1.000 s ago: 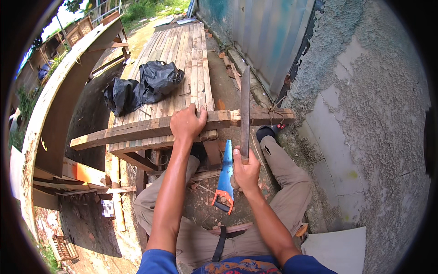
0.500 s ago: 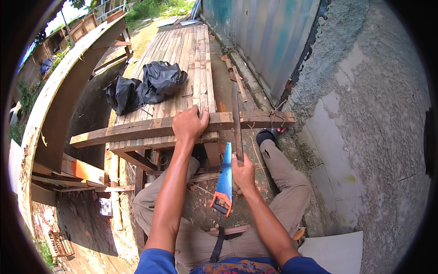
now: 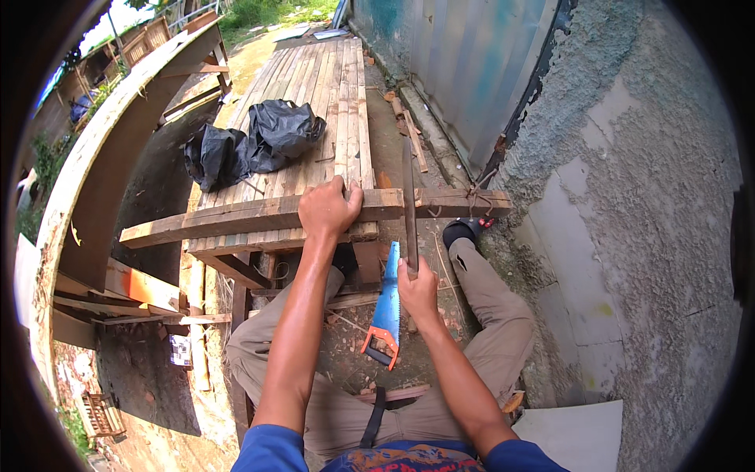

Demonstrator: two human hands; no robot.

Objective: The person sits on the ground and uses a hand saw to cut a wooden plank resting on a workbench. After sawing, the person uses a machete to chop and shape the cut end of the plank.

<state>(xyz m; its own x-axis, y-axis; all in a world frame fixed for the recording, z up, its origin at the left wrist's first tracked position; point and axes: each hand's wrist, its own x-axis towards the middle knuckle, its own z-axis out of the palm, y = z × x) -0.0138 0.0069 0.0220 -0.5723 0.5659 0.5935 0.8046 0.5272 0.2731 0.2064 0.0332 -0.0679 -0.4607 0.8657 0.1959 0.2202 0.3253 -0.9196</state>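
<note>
A thick wooden beam (image 3: 255,216) lies crosswise over the near end of a slatted wooden bench. My left hand (image 3: 326,208) is closed over the top of the beam, near its middle. In my right hand (image 3: 418,289) is a long narrow metal blade (image 3: 409,177), gripped at its near end and pointing away from me. It crosses the beam to the right of my left hand; its exact kind is hard to tell from this angle. Below, between my legs, lies a handsaw (image 3: 386,303) with a blue blade and an orange and black handle.
Black plastic bags (image 3: 283,134) rest on the slatted bench (image 3: 346,102). A long curved board (image 3: 86,169) stands at left. To the right are a rough grey wall (image 3: 653,236) and a corrugated metal sheet (image 3: 480,71). Cord (image 3: 480,191) is tied around the beam's right end.
The blade and my right hand have shifted very slightly away from me, and the blade appears narrower, more edge-on. My left hand keeps its place on the beam.
</note>
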